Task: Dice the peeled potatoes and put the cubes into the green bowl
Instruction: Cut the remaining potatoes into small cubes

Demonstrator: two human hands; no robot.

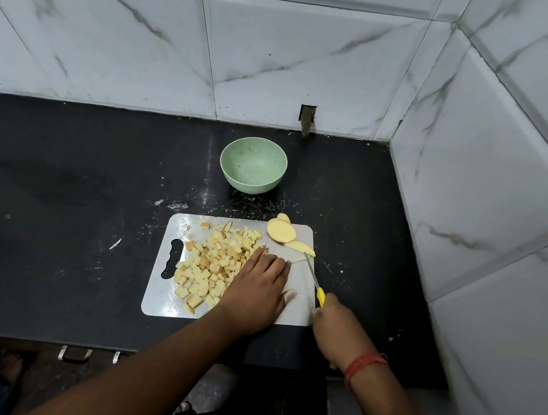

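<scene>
A white cutting board (290, 313) lies on the black counter. A heap of potato cubes (210, 261) covers its left half. Potato slices (281, 231) rest at its far right corner. My left hand (257, 288) lies flat on the board with fingers apart, against the right edge of the heap; whether anything is under it is hidden. My right hand (332, 325) grips a yellow-handled knife (313, 281), whose blade tip points at the slices. The green bowl (253, 165) stands empty beyond the board, near the wall.
The black counter (76, 200) is bounded by tiled walls at the back and the right. A small white scrap (115, 243) lies left of the board. The counter's front edge runs just below the board.
</scene>
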